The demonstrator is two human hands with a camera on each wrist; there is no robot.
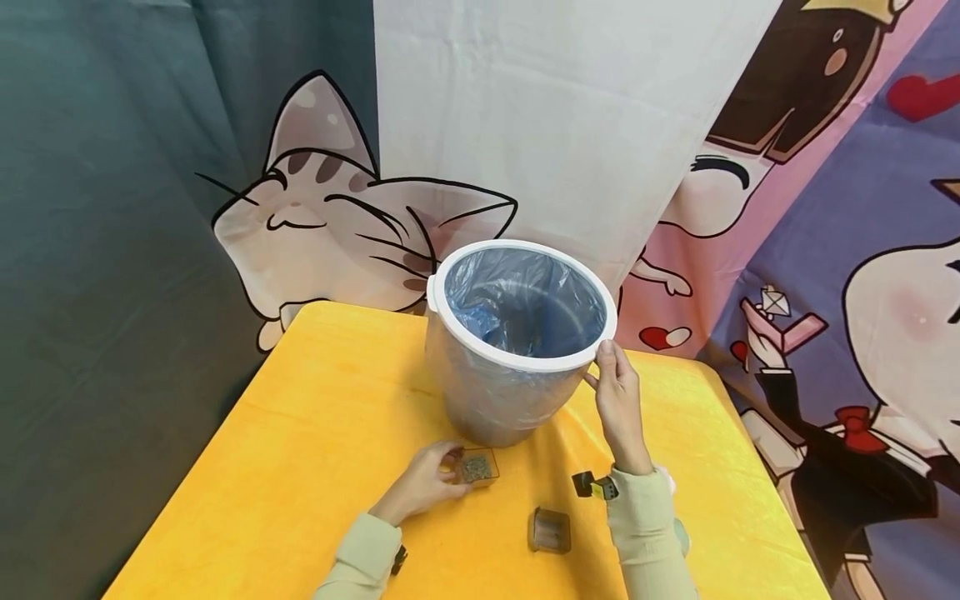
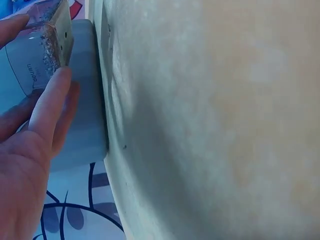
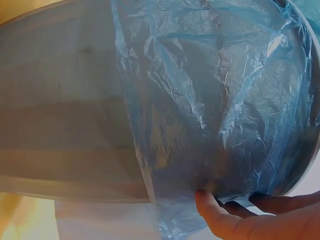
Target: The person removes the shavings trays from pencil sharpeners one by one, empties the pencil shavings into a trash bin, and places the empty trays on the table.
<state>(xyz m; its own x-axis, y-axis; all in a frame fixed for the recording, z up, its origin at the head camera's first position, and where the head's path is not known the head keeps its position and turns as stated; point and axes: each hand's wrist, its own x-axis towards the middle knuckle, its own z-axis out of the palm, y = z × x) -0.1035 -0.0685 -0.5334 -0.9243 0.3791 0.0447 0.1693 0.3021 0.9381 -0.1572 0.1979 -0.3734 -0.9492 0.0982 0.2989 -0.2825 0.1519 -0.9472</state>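
My left hand (image 1: 429, 483) grips a small clear plastic box (image 1: 478, 467) with grey-green grainy bits in it, just above or on the cloth near the foot of the trash can. In the left wrist view the box (image 2: 46, 47) is tilted, and small holes show in its pale base. A grey trash can (image 1: 487, 408) stands on the table, lined with a thin blue plastic bag (image 1: 517, 287) under a white rim. The thumb of my right hand (image 1: 621, 400) lies on the rim's right side, with the fingers beneath. In the right wrist view, fingertips touch the bag-covered wall (image 3: 210, 115).
A second small clear container (image 1: 550, 532) sits on the yellow tablecloth (image 1: 337, 392), between my forearms. Behind the table hang printed cloths with a cartoon cat (image 1: 322, 233) and other figures. Pale items are partly hidden by my right sleeve (image 1: 637, 517).
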